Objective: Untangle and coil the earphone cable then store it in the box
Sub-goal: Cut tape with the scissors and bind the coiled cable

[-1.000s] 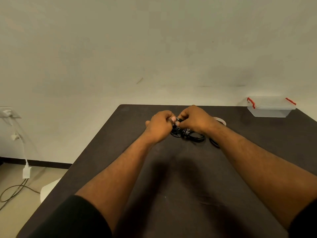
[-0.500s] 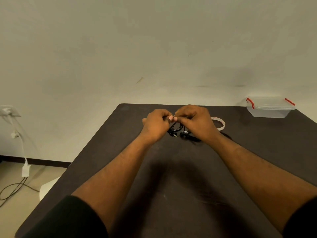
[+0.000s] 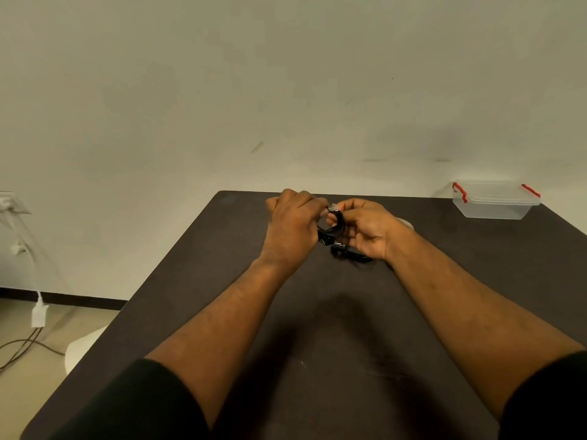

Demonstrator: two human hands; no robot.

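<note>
A wide dark bench (image 3: 317,392) fills the lower part of the room in front of a plain pale wall (image 3: 286,74). Both forearms reach out across it from black sleeves (image 3: 127,404). At the far right corner sits a clear plastic box (image 3: 495,201), its lid on, red clips at either end, well apart from the hands. The left hand (image 3: 292,227) and right hand (image 3: 365,230) meet over the middle of the far half of the bench. Each grip is curled in: the left pinches the black earphone cable (image 3: 333,228) at the top of its loops, and the right has fingers and thumb closed round the same bundle. Part of the cable trails onto the bench just under the right palm. A small white ring (image 3: 408,223) peeks out behind the right wrist.
</note>
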